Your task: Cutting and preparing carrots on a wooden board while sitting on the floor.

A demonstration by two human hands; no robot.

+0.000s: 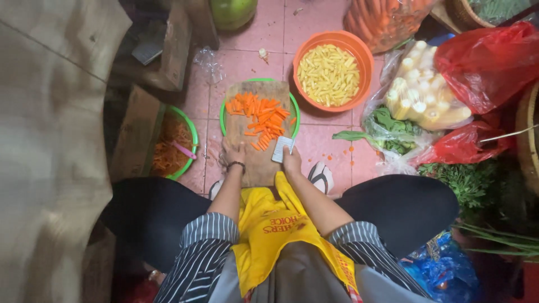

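Head view | right hand (pixel 291 162) fingers grasp knife (pixel 282 148), blade pointing away | left hand (pixel 233 153) flat on cutting board (pixel 255 104).

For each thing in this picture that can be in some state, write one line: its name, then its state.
Carrot sticks: cut, piled on the board.
Wooden cutting board: resting on a green basin.
Knife: gripped, blade on the board.
Right hand: closed on the knife.
Left hand: resting on the board, holding nothing visible.
Orange bowl: full of pale yellow cut pieces.
Green bowl: holds orange peelings.
Red bag: bunched shut.
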